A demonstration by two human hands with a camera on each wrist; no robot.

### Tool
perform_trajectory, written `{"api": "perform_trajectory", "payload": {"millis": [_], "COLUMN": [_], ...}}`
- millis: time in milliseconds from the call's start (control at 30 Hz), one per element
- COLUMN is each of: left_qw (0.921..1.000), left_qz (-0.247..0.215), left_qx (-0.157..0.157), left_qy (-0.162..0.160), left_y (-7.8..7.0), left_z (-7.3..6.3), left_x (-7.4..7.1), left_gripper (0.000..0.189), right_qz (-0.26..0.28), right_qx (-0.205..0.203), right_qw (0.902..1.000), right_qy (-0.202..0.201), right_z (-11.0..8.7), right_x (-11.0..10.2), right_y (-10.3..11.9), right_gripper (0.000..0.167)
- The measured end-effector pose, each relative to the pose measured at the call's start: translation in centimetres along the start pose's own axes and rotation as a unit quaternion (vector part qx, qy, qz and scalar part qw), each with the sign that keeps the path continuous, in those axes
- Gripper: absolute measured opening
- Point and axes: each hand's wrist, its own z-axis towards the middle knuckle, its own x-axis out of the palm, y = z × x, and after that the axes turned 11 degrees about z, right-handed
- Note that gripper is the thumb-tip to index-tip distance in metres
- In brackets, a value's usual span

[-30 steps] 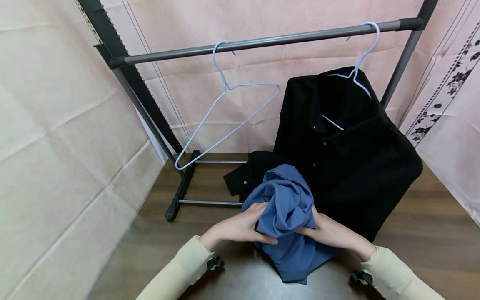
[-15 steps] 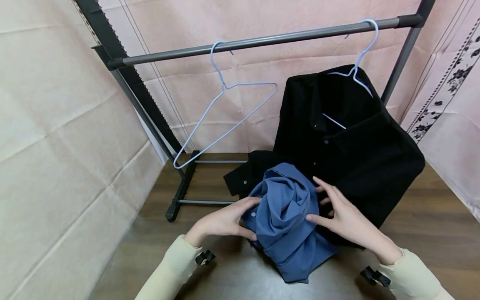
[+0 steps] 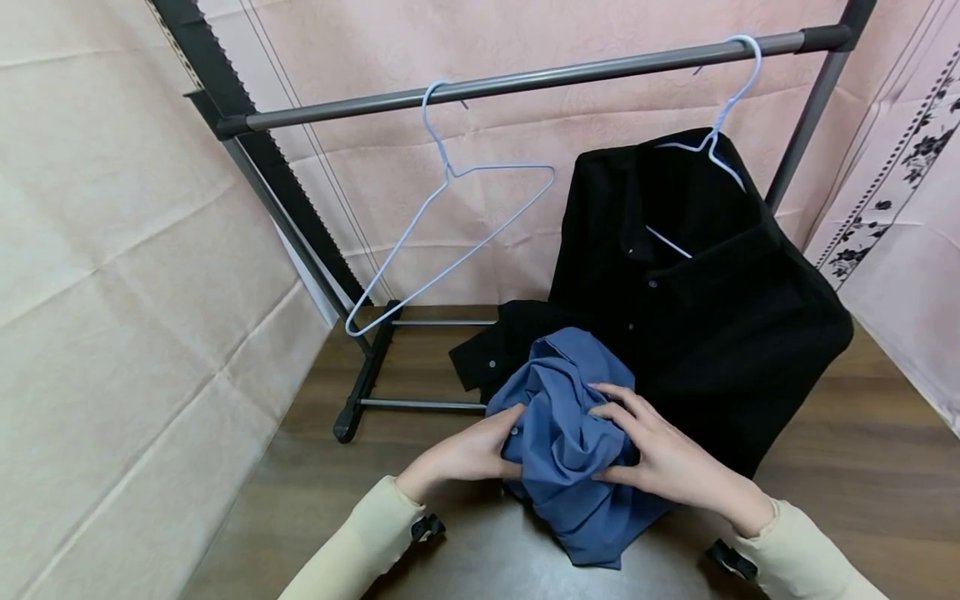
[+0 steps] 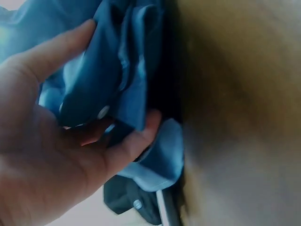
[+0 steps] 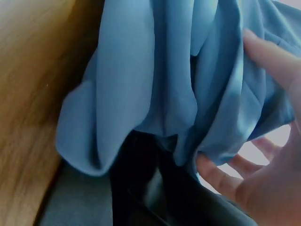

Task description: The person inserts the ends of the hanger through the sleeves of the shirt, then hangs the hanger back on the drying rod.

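Observation:
A crumpled blue button shirt (image 3: 566,425) lies in a heap on the wooden surface. From the left side, my left hand (image 3: 467,447) holds its edge; in the left wrist view the thumb lies over the cloth, and the fingers (image 4: 131,146) curl under a buttoned edge. My right hand (image 3: 660,450) grips the bunched cloth from the right, with the fingers over its top and the thumb lower down. In the right wrist view, the right thumb (image 5: 268,54) presses into the blue folds. Part of the shirt is hidden behind both hands.
A black shirt (image 3: 720,333) hangs on a light blue hanger (image 3: 726,112) at the right of the rack's grey rail (image 3: 585,75). Its black sleeve (image 3: 487,358) lies behind the blue shirt. A bare light blue hanger (image 3: 450,177) hangs further left.
My right hand let go and moved right of the blue shirt half a second ago; now it is back on the folds, higher up. The left hand shifted left, then back right.

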Motion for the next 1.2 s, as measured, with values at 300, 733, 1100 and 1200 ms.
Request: {"api": "perform_trajectory", "payload": {"millis": [300, 733, 1100, 1200], "left_qw": [0.9969, 0.9510, 0.9345, 0.9434], "left_qz": [0.017, 0.084, 0.214, 0.228], "left_qx": [-0.003, 0.056, 0.024, -0.003], "left_qy": [-0.077, -0.292, -0.284, -0.240], "left_y": [0.1, -2.7, -5.5, -4.4], "left_z": [0.5, -3.3, -4.5, -3.6], "left_x": [0.9, -6.6, -9.1, -8.1], "left_gripper": [0.038, 0.045, 0.042, 0.041], "right_qz": [-0.013, 0.042, 0.024, 0.009], "right_qx": [-0.062, -0.145, -0.094, -0.021], "right_qw": [0.9966, 0.9730, 0.9724, 0.9794], "right_qy": [-0.054, -0.175, -0.212, -0.201], "right_z": [0.7, 1.0, 1.1, 0.7], "right_x": [0.1, -4.9, -5.9, -5.2], "right_y": [-1.3, 1.0, 0.4, -1.2], "right_gripper": [0.045, 0.054, 0.043, 0.037]}}
